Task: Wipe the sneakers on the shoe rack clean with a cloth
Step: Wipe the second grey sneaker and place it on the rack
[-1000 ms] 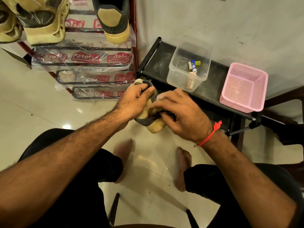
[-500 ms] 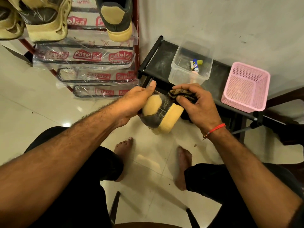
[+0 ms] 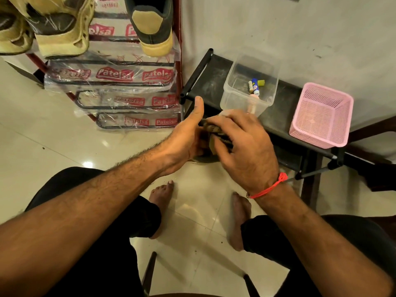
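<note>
glossy cream floor tiles [image 3: 64,133] underfoot, scuffed pale wall [image 3: 278,28] behind. low black table [image 3: 214,82] against that wall, dusty top, round tube legs. sitting on it: clear plastic tub [image 3: 250,91] with small batteries inside, and a pink mesh basket [image 3: 321,116], square and perforated. shoe rack [image 3: 120,82] to the left, dark metal bars wrapped in crinkly printed plastic, tan and dark sneakers [image 3: 154,26] up on the top tier. one sneaker [image 3: 203,156] off the rack, held over the floor between the knees, mostly hidden. left hand [image 3: 186,138] gripping it, thumb sticking up. right hand [image 3: 246,146] with fingers curled, pressing a dark patterned cloth [image 3: 214,128] onto the shoe. red thread on that wrist.
</note>
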